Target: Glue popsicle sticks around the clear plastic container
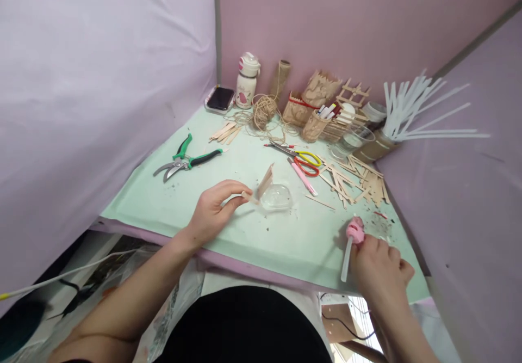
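Observation:
My left hand [218,208] is closed in a pinch on a short wooden craft stick piece [250,196]. Just right of its fingertips is a small clear plastic container [277,197] on the table, with a panel of upright craft sticks [265,182] along its left side. At the right front, my right hand [379,265] is wrapped round a pink hot glue gun [355,230]. A white glue stick [346,259] juts from the gun toward the table's front edge. My palm hides the gun's handle.
Pruning shears [183,160] lie at left. Scissors [299,156], a pink pen [302,177] and loose craft sticks [346,180] lie right of centre. Along the back stand a bottle [247,82], twine [264,111], a phone [221,98] and a holder of white glue sticks [416,107].

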Demonstrator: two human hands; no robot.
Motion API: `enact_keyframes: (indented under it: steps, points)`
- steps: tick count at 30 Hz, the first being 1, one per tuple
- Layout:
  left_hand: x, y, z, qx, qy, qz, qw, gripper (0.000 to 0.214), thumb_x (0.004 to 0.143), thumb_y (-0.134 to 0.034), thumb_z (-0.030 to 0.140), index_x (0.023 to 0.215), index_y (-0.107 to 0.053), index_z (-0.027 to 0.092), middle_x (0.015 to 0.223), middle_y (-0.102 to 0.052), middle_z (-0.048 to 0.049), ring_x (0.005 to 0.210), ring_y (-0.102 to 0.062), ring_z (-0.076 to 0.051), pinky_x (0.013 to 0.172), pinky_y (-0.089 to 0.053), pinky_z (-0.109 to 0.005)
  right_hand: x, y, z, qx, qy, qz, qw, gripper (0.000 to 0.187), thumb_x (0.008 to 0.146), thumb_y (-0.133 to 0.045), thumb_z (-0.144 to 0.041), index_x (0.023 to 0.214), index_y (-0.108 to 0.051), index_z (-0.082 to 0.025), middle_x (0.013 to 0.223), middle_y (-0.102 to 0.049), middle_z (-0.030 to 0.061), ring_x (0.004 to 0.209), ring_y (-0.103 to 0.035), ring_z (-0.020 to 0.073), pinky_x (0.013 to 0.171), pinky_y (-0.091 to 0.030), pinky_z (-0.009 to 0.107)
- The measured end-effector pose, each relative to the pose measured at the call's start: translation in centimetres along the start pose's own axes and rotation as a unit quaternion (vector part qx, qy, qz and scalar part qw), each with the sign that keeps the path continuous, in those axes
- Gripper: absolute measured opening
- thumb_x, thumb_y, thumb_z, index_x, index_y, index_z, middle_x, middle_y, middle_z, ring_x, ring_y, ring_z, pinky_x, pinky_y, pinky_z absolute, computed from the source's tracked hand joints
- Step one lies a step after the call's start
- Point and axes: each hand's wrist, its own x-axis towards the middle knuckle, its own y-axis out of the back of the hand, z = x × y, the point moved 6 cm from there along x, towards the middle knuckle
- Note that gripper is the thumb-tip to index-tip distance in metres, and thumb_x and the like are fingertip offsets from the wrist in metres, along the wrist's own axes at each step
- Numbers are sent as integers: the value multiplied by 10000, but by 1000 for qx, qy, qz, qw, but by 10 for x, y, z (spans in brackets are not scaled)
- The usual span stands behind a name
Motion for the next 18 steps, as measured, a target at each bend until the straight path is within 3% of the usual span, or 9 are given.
enact_keyframes:
  steps: [4,6,9,11,14,18]
  points:
    - [5,-3,9,31,-30,-1,999,141,898,-602,177,968,-722,196,937,-743,-55,859,-690,-158,788,-545,-269,0,-15,5,7,14,-57,998,300,947,-412,-341,977,-608,-115,982,-639,175,967,-571,328,823,-377,457]
    - [5,-5,14,40,-53,11,998,164,897,-608,181,1016,-720,190,929,-742,-65,845,-689,-159,770,-551,-272,3,-6,10,30,17,-40,999,341,943,-409,-373,1055,-622,-132,1112,-644,187,1027,-563,345,872,-364,509]
    - [4,-12,25,52,-98,20,994,196,900,-603,178,1067,-705,186,922,-736,-75,837,-679,-164,760,-557,-288,4,41,2,140,44,72,986,421,943,-396,-498,1092,-650,-198,1163,-660,160,1009,-580,359,849,-361,536]
    - [2,-17,32,62,-128,24,990,211,900,-598,162,1090,-689,177,906,-729,-80,826,-667,-170,752,-555,-302,2,83,-21,282,116,140,942,387,942,-432,-539,974,-679,-243,1023,-695,101,934,-615,307,828,-365,476]
    - [-3,-25,41,86,-157,28,983,262,894,-593,139,1148,-650,171,901,-720,-84,817,-652,-181,744,-548,-330,-1,130,-70,425,194,144,873,224,932,-554,-441,884,-668,-255,902,-686,38,884,-622,230,834,-361,402]
    - [-12,-33,43,125,-168,36,977,318,897,-578,136,1212,-601,171,898,-713,-84,828,-654,-194,747,-535,-348,2,148,-115,463,203,147,850,150,907,-623,-375,853,-657,-240,846,-681,10,863,-612,201,843,-336,378]
